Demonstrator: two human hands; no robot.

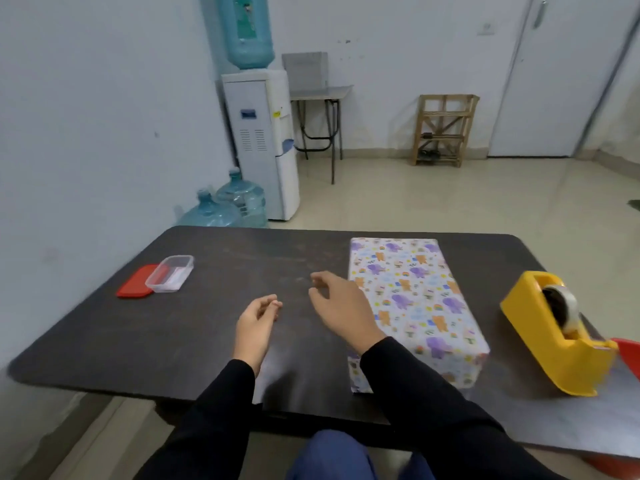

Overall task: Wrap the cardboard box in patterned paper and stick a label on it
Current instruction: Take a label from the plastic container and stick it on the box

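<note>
On my feed, a clear tub (pixel 170 274) holding something white overlaps a red lid (pixel 134 281). The wrapped box (pixel 414 306) lies right of centre, long axis running away from me. My right hand (pixel 341 306) hangs loose-fingered at its left edge; my left hand (pixel 258 323) has fingertips meeting thumb, and I cannot tell whether it pinches anything.
</note>
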